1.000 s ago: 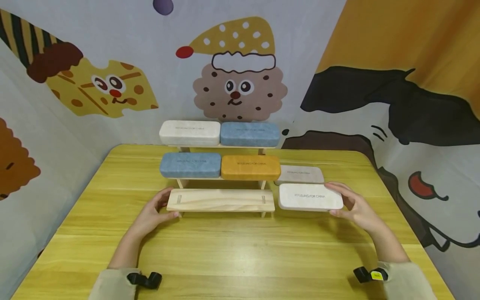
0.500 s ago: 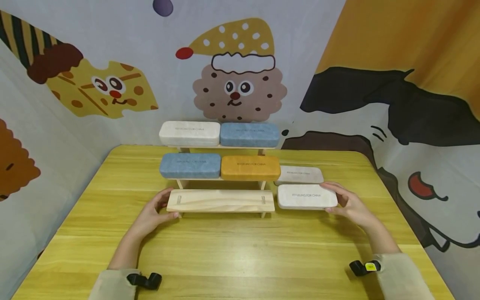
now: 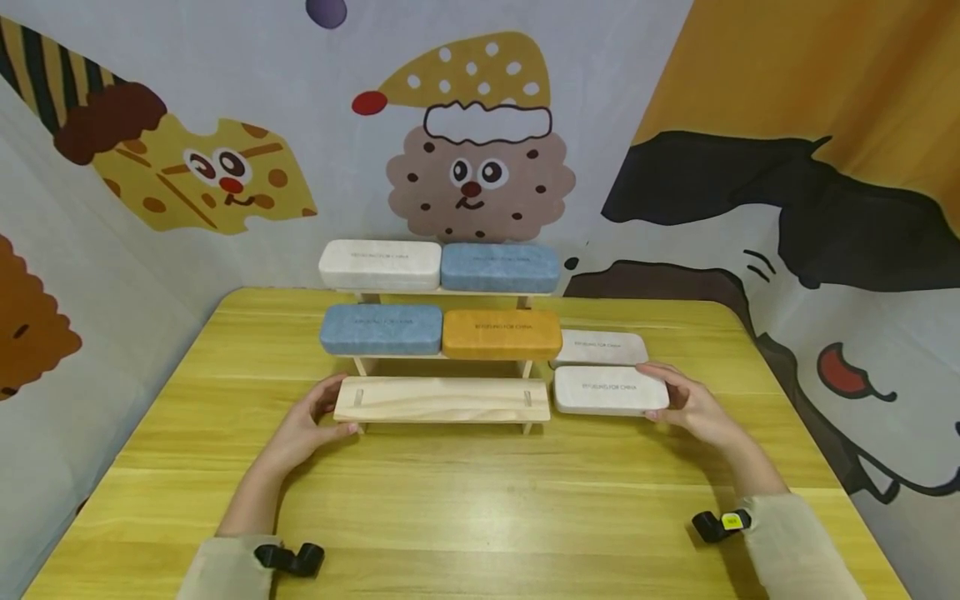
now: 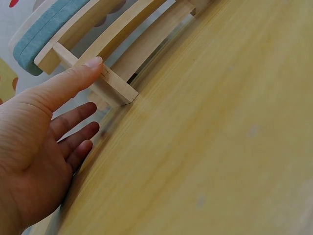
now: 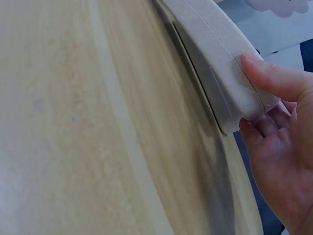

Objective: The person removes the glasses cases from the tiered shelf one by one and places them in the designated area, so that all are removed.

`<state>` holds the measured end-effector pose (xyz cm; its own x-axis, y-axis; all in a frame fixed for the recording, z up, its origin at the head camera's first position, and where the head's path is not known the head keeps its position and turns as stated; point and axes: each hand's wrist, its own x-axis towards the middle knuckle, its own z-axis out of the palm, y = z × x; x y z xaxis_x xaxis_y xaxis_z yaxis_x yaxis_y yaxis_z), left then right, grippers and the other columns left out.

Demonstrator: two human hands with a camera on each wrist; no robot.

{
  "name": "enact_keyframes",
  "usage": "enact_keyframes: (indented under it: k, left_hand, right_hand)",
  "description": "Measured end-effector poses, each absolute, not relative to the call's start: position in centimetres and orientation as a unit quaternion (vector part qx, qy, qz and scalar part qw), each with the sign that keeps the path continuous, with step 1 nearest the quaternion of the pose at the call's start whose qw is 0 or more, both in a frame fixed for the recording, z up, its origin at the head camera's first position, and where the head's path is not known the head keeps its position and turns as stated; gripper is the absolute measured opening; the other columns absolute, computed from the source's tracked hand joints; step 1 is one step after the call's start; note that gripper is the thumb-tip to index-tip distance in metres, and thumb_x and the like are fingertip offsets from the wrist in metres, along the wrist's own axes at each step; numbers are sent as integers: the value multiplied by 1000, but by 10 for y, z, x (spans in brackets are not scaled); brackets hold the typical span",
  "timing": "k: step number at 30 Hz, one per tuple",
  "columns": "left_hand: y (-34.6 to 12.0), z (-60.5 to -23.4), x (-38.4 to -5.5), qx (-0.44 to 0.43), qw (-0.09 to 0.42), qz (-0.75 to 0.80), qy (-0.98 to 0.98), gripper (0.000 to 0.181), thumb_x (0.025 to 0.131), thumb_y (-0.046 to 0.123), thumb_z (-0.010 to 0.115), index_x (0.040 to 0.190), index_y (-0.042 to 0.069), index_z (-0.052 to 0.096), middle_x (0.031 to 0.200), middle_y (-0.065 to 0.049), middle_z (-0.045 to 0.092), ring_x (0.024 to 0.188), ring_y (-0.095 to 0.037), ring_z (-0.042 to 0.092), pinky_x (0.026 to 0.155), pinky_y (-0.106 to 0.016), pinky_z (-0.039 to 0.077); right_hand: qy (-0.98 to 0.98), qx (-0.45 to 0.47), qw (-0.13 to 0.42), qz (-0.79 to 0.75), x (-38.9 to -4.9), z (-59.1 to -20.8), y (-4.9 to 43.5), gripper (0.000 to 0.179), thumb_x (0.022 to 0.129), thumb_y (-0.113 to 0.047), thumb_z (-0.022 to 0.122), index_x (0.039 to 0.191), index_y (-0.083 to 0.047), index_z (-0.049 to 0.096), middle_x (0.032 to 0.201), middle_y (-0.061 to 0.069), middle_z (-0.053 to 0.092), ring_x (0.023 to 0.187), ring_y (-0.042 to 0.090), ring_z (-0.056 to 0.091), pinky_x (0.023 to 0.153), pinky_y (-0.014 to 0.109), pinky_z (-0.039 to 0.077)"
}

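Observation:
My right hand (image 3: 693, 406) grips the right end of an off-white glasses case (image 3: 609, 390), thumb in front and fingers behind. The case is level, right of the wooden display rack's bottom shelf (image 3: 442, 400), and looks raised in the right wrist view. At the rack's left end is my left hand (image 3: 303, 427), its thumb (image 4: 80, 81) pressed on the front of the end support (image 4: 115, 88). Three fingers extend behind, apart from the rack; the index finger is hidden in the left wrist view. Nothing lies on the bottom shelf.
Higher tiers carry a white case (image 3: 380, 265), a blue case (image 3: 500, 267), another blue case (image 3: 381, 330) and an orange case (image 3: 502, 334). A pale grey case (image 3: 602, 346) lies behind the held one. Printed cloth (image 3: 300, 67) hangs behind the wooden table (image 3: 450, 517).
My right hand has brought the off-white glasses case left, closer to the rack's right end. The left hand and the rack have stayed in place.

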<state>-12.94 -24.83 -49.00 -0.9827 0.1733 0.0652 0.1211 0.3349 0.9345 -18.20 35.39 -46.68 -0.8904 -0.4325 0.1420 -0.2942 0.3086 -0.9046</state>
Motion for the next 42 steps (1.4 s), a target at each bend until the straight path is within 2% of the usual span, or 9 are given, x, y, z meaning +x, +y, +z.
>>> enact_keyframes:
  k: [5,10,17,26,31,36,39,42]
  left_hand:
    - [-248,-490,-130,88,28,570,817,85,79,16,81,148,8,32,137,-18,46,120,-32,43,99,-48,30]
    - [-248,-491,-131,85,26,565,820,85,79,17,81,148,7,33,136,-19,46,120,-32,43,99,-45,30]
    - [-248,-491,-131,83,27,565,820,86,78,18,81,148,6,33,136,-19,47,120,-33,43,100,-45,30]
    - [-249,-493,-131,83,27,566,820,86,78,17,81,148,6,32,136,-18,47,119,-32,43,99,-45,31]
    - [-248,-492,-130,86,28,570,817,86,78,16,81,148,5,32,135,-19,47,118,-32,43,98,-45,31]
    - [-249,-492,-130,88,26,572,815,86,78,15,81,148,5,32,135,-18,47,117,-30,44,97,-38,33]
    - [-249,-492,-131,88,26,571,816,86,78,16,81,148,6,32,135,-18,47,117,-30,44,97,-36,33]
    - [-249,-493,-131,88,26,569,817,86,79,16,81,148,6,32,135,-18,47,117,-31,44,98,-38,32]
  right_hand:
    - [793,-236,74,-557,-185,-471,354,71,77,12,72,141,8,40,146,31,22,114,5,46,88,16,41]
    - [781,-247,79,-568,-187,-475,354,70,78,14,70,140,11,37,146,34,19,120,4,42,92,15,38]
    - [789,-234,95,-561,-189,-481,357,72,79,9,71,143,6,37,148,31,19,123,2,38,95,14,34]
    - [808,-231,94,-533,-193,-481,357,71,79,2,75,142,3,41,149,28,24,129,4,28,98,9,24]
    - [821,-225,92,-517,-193,-482,357,71,79,2,75,142,0,43,149,27,26,133,10,24,99,9,21]
    - [836,-222,84,-495,-194,-482,356,72,77,-1,77,141,-1,45,149,25,28,138,33,17,99,9,16]
    - [848,-218,81,-477,-194,-480,355,72,78,-4,78,142,-3,45,149,23,28,137,42,16,104,18,14]
    - [865,-213,76,-448,-192,-477,353,72,78,-9,79,142,-5,46,148,23,30,135,45,18,109,39,11]
